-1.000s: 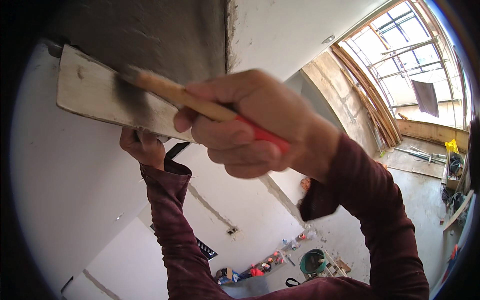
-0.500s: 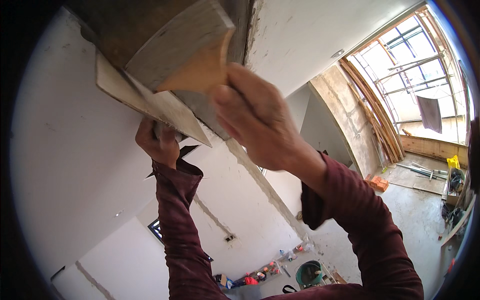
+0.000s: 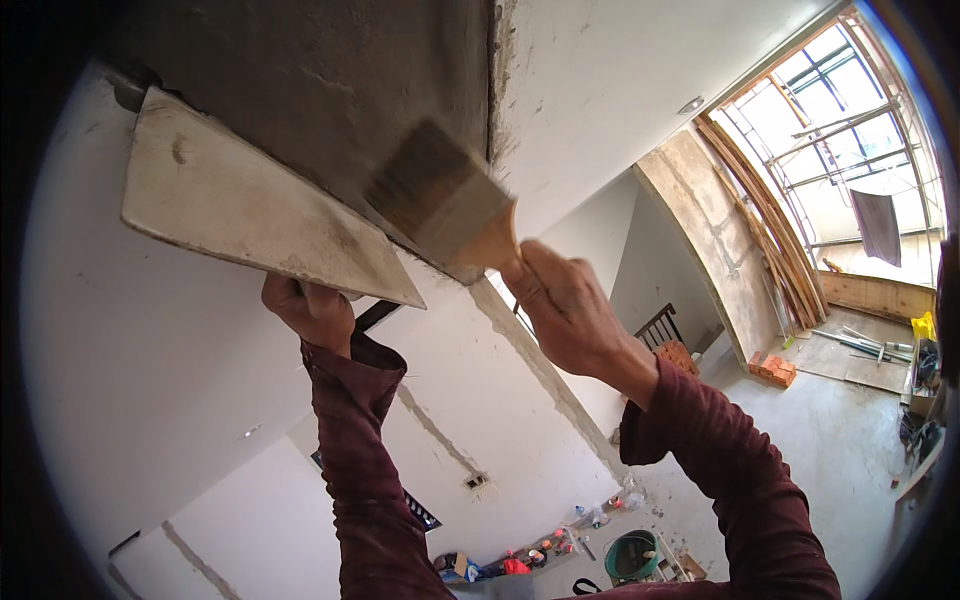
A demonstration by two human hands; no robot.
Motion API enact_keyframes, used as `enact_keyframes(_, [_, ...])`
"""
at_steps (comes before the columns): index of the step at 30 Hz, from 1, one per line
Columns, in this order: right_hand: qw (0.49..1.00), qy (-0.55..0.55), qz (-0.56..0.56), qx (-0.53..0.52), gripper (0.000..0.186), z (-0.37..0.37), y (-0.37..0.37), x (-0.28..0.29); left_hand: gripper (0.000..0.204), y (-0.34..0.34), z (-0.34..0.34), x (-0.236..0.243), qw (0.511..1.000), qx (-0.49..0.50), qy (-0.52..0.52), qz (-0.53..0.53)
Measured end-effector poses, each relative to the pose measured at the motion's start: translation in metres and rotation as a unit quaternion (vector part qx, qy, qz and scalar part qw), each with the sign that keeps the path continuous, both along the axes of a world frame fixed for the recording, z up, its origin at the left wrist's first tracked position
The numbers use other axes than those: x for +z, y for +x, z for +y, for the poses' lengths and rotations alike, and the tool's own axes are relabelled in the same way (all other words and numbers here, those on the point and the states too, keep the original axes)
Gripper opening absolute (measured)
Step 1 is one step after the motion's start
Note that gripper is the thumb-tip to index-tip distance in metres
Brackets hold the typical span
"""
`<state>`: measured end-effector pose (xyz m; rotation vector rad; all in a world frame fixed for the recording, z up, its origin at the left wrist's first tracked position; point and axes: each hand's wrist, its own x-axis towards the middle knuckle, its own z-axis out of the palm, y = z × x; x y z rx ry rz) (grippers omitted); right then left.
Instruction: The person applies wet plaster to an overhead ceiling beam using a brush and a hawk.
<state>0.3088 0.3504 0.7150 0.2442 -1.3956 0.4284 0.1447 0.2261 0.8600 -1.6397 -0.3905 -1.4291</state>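
My left hand (image 3: 312,312) grips a pale, flat plasterer's hawk (image 3: 255,205) from below. The hawk is tilted up beside the dark plastered strip (image 3: 300,80) overhead, its top face holding only smears. My fingers and most of its handle are hidden under the board. In my right hand (image 3: 575,310), closed round a light wooden handle, is a wide flat brush (image 3: 450,200). The brush points up and left in front of the dark strip, right of the hawk. Its far end is smeared by motion, so I cannot tell whether it touches the plaster.
White walls with grey patched channels (image 3: 545,365) stand below. On the floor are a green bucket (image 3: 632,555), several small coloured items (image 3: 520,562) along the wall, and orange bricks (image 3: 772,369). Long timber planks (image 3: 765,230) lean near the bright window opening (image 3: 850,140).
My right hand has moved down and right, drawing the brush away from over the hawk. The hawk has shifted slightly left, showing more of its face. The view has shifted a little.
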Motion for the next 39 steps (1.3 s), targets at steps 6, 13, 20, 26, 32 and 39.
enact_keyframes(6, [0.982, 0.131, 0.131, 0.04, 0.026, -0.032, 0.013, 0.059, 0.032, 0.018, 0.006, -0.004, 1.0, -0.018, 0.025, 0.005])
enact_keyframes(13, [0.999, -0.034, -0.024, -0.009, 0.03, 0.036, -0.05, 0.012, 0.042, 0.007, 0.013, -0.002, 0.998, 0.02, 0.061, 0.025])
enact_keyframes(20, [0.975, -0.209, -0.015, 0.073, 0.027, 0.084, -0.043, -0.134, 0.055, -0.014, 0.007, -0.001, 0.977, 0.154, 0.14, 0.037])
enact_keyframes(26, [0.914, -0.374, 0.016, 0.157, 0.025, 0.094, -0.016, -0.222, 0.061, -0.055, 0.028, 0.0, 0.96, 0.218, 0.16, 0.073])
enact_keyframes(32, [0.882, -0.453, 0.028, 0.125, 0.027, 0.092, 0.01, -0.276, 0.051, -0.081, 0.054, -0.01, 0.984, 0.171, 0.044, 0.017])
enact_keyframes(39, [0.854, -0.515, 0.025, 0.075, 0.033, 0.084, 0.024, -0.324, 0.049, -0.121, 0.091, -0.041, 0.986, 0.125, -0.09, -0.063])
